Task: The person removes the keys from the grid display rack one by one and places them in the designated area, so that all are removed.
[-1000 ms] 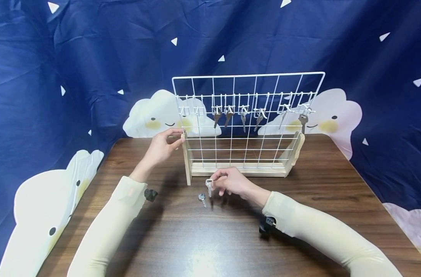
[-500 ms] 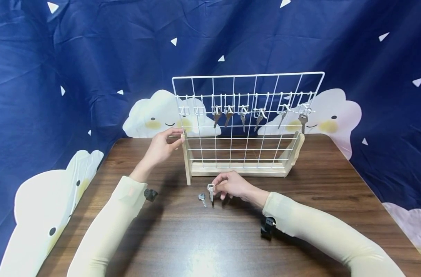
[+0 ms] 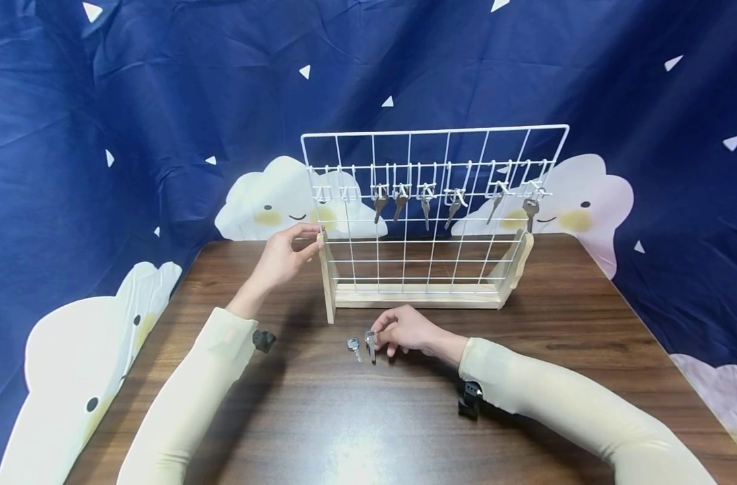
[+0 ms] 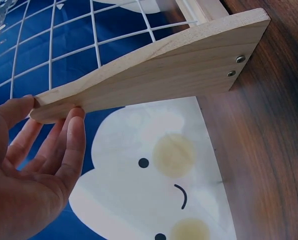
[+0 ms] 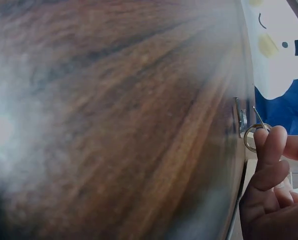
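My right hand [image 3: 407,330] pinches a silver key [image 3: 370,345] low over the table, in front of the rack. In the right wrist view the key's ring [image 5: 250,138] sits at the tips of thumb and finger. Just left of it a second key [image 3: 354,348] lies flat on the wood. My left hand [image 3: 283,256] grips the top of the rack's left wooden side [image 4: 154,70], thumb on one face and fingertips on the other. The white wire rack [image 3: 405,259] stands upright, with several keys [image 3: 401,202] hanging from its hooks.
Two hooks at the left of the row, such as the leftmost hook [image 3: 322,194], carry no key. The brown table [image 3: 253,417] spreads out in front of the rack. Behind it hangs a blue curtain [image 3: 223,81] with clouds and triangles.
My right hand has moved down and slightly toward me with the key, bringing it lower beside the lying key. The left hand stays on the rack's side.
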The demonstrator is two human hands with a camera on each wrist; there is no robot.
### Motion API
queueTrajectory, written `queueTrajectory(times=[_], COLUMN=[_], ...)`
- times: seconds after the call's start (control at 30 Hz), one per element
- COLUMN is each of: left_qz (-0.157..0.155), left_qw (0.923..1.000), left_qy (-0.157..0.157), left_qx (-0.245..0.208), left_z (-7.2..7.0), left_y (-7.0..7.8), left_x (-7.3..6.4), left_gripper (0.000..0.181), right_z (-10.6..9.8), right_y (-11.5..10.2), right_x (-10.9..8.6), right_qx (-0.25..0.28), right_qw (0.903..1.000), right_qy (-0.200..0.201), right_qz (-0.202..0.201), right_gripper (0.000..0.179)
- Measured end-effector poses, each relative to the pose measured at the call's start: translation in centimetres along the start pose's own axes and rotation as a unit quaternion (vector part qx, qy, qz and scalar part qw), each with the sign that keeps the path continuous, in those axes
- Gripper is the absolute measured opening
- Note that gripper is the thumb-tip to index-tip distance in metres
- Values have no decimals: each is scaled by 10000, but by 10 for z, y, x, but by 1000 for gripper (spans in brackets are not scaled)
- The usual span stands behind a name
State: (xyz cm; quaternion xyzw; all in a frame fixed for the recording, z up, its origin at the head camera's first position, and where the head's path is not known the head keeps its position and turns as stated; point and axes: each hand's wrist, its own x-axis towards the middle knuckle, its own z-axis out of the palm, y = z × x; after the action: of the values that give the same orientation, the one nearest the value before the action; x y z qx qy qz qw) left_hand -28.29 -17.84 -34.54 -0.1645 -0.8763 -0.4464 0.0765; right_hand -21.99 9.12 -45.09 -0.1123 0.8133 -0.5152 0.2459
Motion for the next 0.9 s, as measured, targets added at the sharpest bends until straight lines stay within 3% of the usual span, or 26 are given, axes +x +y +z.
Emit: queueTrajectory(times=[0.37,0.9], left_qz=[-101,-99], left_qw=[9997,9999], left_qy=[-26,-34], left_qx=[-210,-29], left_z=[1,0], left_y=[-1,3], left_x=[1,0], left_gripper=[35,37], right_z=[2,-1], right_y=[5,9], right_x=[1,-1], right_qx=[-165,-371], right_qw=[9998,9987], right_qy=[85,188], right_qz=[122,279], right_gripper=[14,11])
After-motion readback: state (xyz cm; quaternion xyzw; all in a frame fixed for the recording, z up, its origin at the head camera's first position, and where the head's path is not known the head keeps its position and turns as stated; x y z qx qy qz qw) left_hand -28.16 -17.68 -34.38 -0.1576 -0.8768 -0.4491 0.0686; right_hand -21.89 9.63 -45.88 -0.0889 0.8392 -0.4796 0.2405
